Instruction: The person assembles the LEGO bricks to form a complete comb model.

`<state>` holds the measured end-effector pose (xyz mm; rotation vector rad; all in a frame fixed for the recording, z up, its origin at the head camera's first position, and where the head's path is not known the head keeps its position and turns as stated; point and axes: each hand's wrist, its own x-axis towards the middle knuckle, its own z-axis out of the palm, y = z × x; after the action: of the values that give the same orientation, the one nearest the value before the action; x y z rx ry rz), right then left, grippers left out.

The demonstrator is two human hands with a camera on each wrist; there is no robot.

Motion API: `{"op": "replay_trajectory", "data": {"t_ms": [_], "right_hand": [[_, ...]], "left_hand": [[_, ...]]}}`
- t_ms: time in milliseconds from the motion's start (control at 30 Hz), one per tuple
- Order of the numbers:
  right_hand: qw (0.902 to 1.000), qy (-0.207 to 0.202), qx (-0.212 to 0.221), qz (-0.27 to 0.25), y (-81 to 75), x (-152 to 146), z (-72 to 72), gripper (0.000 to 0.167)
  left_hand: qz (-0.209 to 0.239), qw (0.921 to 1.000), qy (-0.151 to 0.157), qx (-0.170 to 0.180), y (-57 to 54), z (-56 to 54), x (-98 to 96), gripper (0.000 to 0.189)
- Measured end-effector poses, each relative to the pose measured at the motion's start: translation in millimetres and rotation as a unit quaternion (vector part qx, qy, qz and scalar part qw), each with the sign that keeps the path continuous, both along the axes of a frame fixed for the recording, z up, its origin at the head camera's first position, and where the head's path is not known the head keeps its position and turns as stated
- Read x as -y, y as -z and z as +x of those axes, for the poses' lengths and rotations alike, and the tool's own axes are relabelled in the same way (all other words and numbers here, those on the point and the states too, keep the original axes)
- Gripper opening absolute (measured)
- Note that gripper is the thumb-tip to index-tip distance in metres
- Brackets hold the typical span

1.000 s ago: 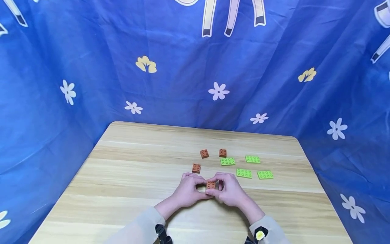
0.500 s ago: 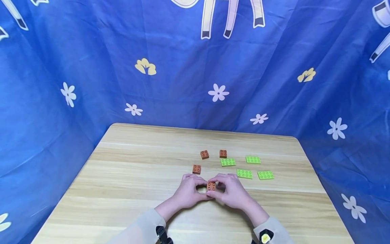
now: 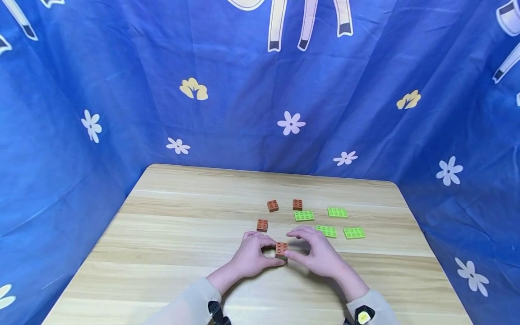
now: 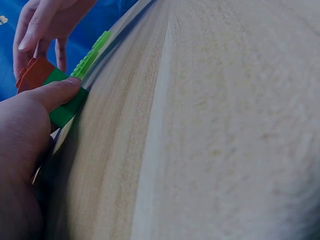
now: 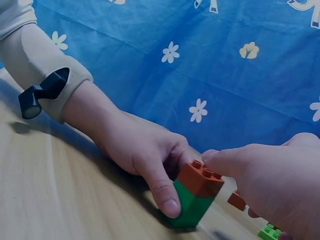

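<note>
A blue printed curtain [image 3: 243, 113] backs the scene; before it lies a pale wooden table [image 3: 183, 253]. Left hand [image 3: 249, 256], near the table's middle: thumb and fingers pinch the green block [image 5: 191, 205], which forms the base of a small stack. Right hand [image 3: 318, 253]: thumb and fingers spread apart, gripping nothing; the thumb overlaps the edge of the top brown block [image 3: 281, 247], contact impossible to tell. That brown block sits squarely on the green one, studs up, between the two hands. Whether the stack's base bears on the wood is unclear.

Four flat lime blocks [image 3: 355, 233] lie beyond and to the right; three loose brown blocks [image 3: 272, 206] lie beyond the stack, singly.

Judgement: the step in hand seems to be joining brown to green, apparently seated. The next move probably calls for the left pinch to steady the base while the right hand frees itself for another piece.
</note>
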<state>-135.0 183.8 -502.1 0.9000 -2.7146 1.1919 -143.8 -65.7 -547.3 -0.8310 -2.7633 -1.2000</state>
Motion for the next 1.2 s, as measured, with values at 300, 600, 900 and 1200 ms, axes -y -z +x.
{"op": "replay_trajectory", "data": {"t_ms": [300,600,900,1200], "right_hand": [[0.9991,0.037,-0.002,0.019,-4.6,-16.2,-5.6,0.056],[0.9974,0.060,-0.019,0.036,7.2,-33.6,-11.8,0.054],[0.9934,0.077,-0.061,0.059,22.9,-50.7,-17.4,0.053],[0.9843,0.102,-0.099,0.105,27.5,-68.3,-23.8,0.055]], "left_hand": [[-0.002,1.0000,-0.004,-0.004,-0.9,0.5,-0.2,0.044],[-0.002,1.0000,-0.006,-0.003,-1.9,1.3,0.0,0.045],[-0.001,1.0000,-0.007,0.003,-2.5,1.6,0.0,0.047],[-0.001,1.0000,-0.006,0.005,-3.6,2.2,-0.7,0.048]]}}
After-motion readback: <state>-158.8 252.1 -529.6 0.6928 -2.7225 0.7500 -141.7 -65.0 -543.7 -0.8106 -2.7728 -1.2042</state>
